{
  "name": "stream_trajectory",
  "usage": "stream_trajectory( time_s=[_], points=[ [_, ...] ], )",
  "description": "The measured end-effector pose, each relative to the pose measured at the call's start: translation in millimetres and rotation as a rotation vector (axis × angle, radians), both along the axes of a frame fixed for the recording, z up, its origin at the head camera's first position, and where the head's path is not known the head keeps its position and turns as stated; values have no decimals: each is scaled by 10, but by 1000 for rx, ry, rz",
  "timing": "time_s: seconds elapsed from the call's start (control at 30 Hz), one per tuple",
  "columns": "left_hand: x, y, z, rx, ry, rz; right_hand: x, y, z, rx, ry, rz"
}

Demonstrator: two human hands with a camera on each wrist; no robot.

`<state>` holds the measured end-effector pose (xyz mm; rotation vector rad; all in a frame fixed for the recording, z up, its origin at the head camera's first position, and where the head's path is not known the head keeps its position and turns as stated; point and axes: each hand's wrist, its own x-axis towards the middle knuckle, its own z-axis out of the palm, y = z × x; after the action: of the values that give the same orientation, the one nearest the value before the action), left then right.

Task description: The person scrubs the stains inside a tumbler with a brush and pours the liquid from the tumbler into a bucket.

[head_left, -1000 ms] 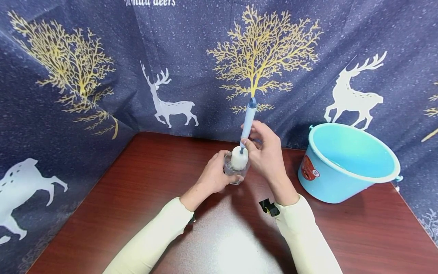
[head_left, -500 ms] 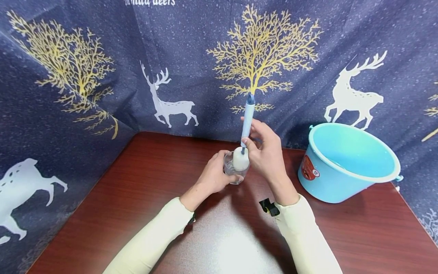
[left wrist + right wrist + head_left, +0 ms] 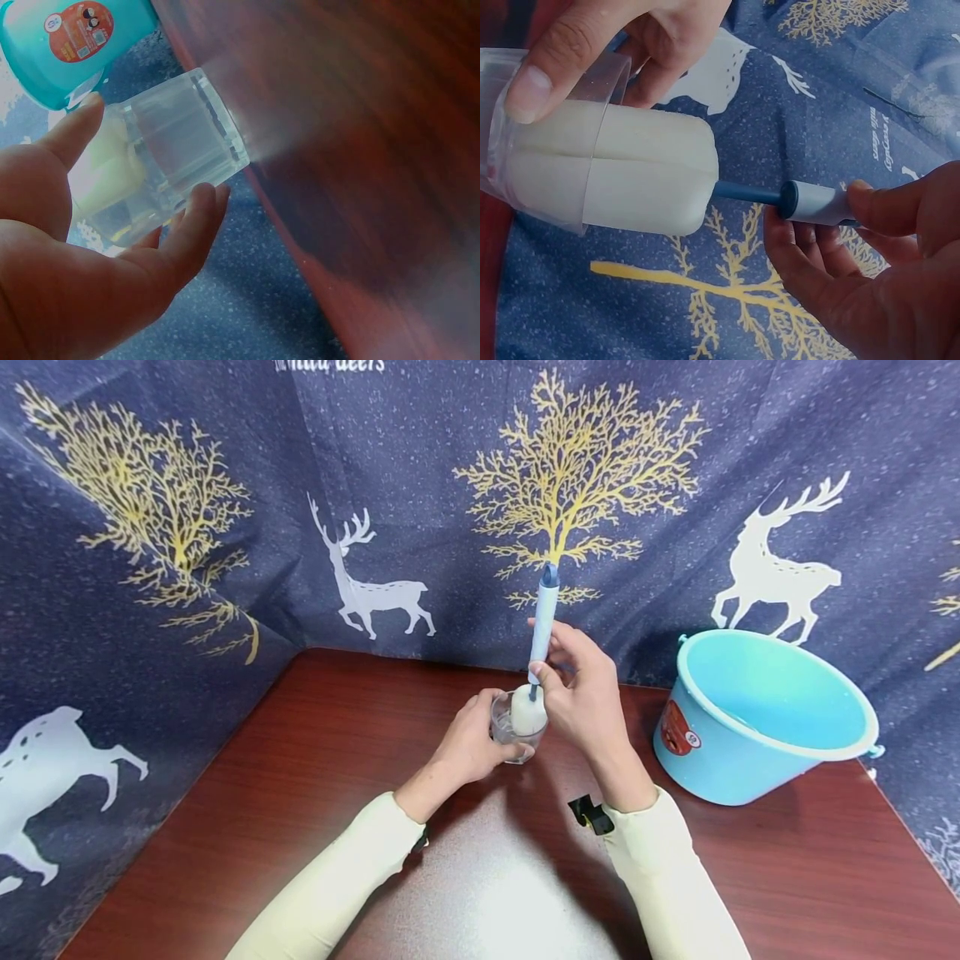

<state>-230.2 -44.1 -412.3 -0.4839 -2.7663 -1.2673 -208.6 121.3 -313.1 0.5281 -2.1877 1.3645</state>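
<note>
In the head view my left hand (image 3: 472,739) grips a clear cup (image 3: 504,745) round its side, thumb in front and fingers behind. The left wrist view shows the cup's thick base (image 3: 225,120) at the tabletop. My right hand (image 3: 585,689) pinches the pale blue handle of a sponge cup brush (image 3: 544,622), which stands nearly upright with its loop end at the top. Its white sponge head (image 3: 652,169) is partly inside the cup, and the rest sticks out past the rim. A dark blue stem joins sponge and handle in the right wrist view.
A light blue bucket (image 3: 757,768) with a red label stands on the right of the dark red wooden table (image 3: 360,710). Behind the table hangs a navy cloth (image 3: 420,460) printed with deer and golden trees.
The brush's sponge head has shifted slightly right and sunk a little in the cup. Its handle leans less to the right. My left hand and the cup have stayed in place.
</note>
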Motion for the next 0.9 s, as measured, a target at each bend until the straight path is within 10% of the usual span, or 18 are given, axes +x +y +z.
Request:
stream_trajectory(
  time_s=[0.9],
  points=[
    [27,-6,21,0,8,-7,-1,19,8,-77,-119,2]
  ],
)
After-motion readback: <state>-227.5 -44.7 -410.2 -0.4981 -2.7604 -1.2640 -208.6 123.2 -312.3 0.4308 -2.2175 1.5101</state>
